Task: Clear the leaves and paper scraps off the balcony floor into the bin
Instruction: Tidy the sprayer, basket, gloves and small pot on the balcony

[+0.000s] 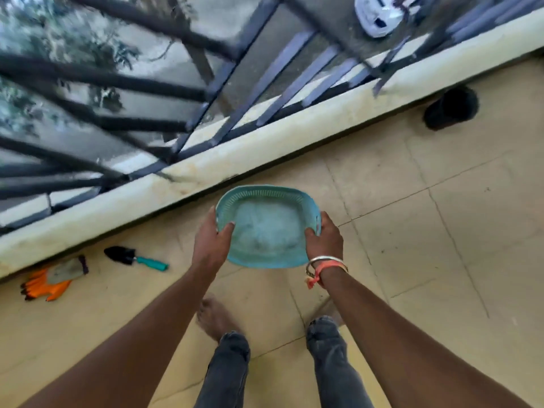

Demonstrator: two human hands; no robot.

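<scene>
Firstly, bin: a teal plastic basket with a slotted rim (267, 225), shallow and rounded, held in the air above the beige tiled balcony floor (426, 231), near the low cream kerb (206, 169) under the railing.
Bin contents: pale and blurred inside; whether leaves or paper scraps lie in it cannot be told.
Left hand: the left hand (210, 241) is closed on the basket's left rim, thumb over the edge into the inside, fingers hidden behind the wall.
Right hand: the right hand (323, 238) clamps the opposite rim the same way; a metal bangle and orange thread (325, 265) sit on that wrist.
Why held so: a grip on both sides probably keeps the wide, light basket level, so loose scraps would not spill while it is carried.
Litter: no leaves or scraps can be made out on the tiles in view; only faint specks show.
Feet: bare feet and dark jeans (229, 366) stand just below the basket.
Tools aside: a black trowel with a teal handle (134, 257) and an orange and grey work glove (50, 281) lie by the kerb, well apart from the hands, likely parked there out of the way.
Beyond: the dark metal railing (188, 92) and a dark round object (450, 108) against the kerb at right.
</scene>
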